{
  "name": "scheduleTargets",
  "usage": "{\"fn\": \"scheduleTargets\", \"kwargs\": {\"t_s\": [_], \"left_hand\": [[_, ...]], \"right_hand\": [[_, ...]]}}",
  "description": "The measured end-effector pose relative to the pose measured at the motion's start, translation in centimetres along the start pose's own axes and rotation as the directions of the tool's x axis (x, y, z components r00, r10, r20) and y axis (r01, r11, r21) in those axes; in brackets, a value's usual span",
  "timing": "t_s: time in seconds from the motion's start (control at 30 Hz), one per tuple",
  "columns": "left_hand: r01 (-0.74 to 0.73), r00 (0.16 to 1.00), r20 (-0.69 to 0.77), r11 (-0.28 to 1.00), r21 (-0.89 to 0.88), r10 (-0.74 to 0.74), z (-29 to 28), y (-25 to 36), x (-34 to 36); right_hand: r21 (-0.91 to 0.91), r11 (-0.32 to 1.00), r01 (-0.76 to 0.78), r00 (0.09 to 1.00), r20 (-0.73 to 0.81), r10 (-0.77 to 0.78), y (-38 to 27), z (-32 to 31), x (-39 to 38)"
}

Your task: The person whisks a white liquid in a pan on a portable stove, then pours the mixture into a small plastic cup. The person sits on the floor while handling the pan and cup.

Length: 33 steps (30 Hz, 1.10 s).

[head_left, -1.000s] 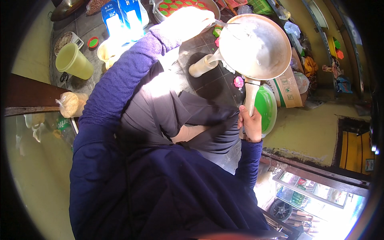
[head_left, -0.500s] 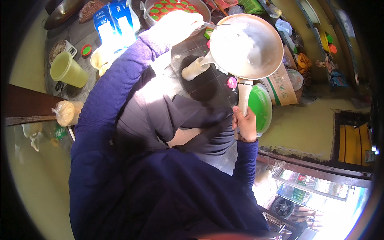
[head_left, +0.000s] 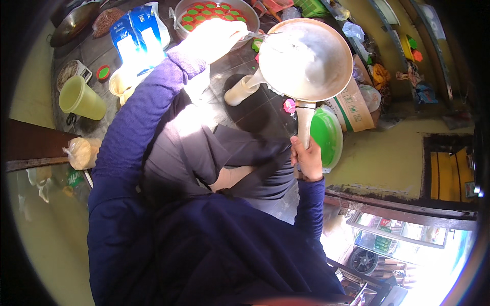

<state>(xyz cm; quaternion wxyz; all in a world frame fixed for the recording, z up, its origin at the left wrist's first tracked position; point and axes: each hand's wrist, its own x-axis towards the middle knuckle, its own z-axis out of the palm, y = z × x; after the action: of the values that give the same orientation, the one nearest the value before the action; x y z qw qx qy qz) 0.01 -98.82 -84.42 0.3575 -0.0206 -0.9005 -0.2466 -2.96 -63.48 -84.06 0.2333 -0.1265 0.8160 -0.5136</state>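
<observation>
My left hand [head_left: 217, 38], washed out by bright light, is closed on a thin metal utensil [head_left: 259, 35]. The utensil reaches over the left rim of a round, pale frying pan [head_left: 319, 66]; its exact kind is unclear. A whitish film or haze covers part of the pan's inside. My right hand [head_left: 308, 157] is wrapped round the pan's cream handle [head_left: 304, 122], which points toward me. At the pan's lower left, a pale cylindrical piece [head_left: 242, 91] like a second handle sticks out; what it belongs to is hidden.
Beyond my left hand stands a metal basin [head_left: 251, 18] with red-and-green round moulds. A blue-and-white bag [head_left: 135, 38], kitchen scale [head_left: 81, 71] and yellow-green tub [head_left: 84, 99] are at left. A green-lidded container [head_left: 329, 135] and cardboard box [head_left: 357, 104] lie to the right.
The whole view has shifted slightly, so things sit a little farther left. Both hands keep their grips, and the pan and utensil hold nearly the same places.
</observation>
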Motion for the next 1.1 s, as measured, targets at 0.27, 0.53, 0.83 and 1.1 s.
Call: {"fn": "scheduleTargets", "kwargs": {"t_s": [0.27, 0.53, 0.83, 1.1], "left_hand": [[0.035, 0.999, 0.003, 0.999, 0.013, -0.035, 0.2, 0.3, 0.2], [0.058, 0.998, 0.026, 0.998, 0.028, -0.059, 0.3, 0.1, 0.2], [0.032, 0.999, 0.003, 0.997, 0.077, -0.033, 0.8, -0.3, 0.1], [0.035, 0.999, 0.028, 0.991, 0.132, -0.039, 1.1, -0.9, 0.2]], "right_hand": [[-0.004, 1.000, 0.016, 1.000, -0.023, -0.016, 0.1, 0.1, 0.1], [-0.006, 1.000, 0.014, 0.999, -0.031, -0.014, 0.0, 0.1, 0.1], [-0.017, 0.999, 0.031, 0.999, -0.026, -0.032, -0.2, 0.2, 0.0], [-0.029, 0.999, 0.027, 0.999, -0.018, -0.028, -0.2, 0.1, 0.0]]}}
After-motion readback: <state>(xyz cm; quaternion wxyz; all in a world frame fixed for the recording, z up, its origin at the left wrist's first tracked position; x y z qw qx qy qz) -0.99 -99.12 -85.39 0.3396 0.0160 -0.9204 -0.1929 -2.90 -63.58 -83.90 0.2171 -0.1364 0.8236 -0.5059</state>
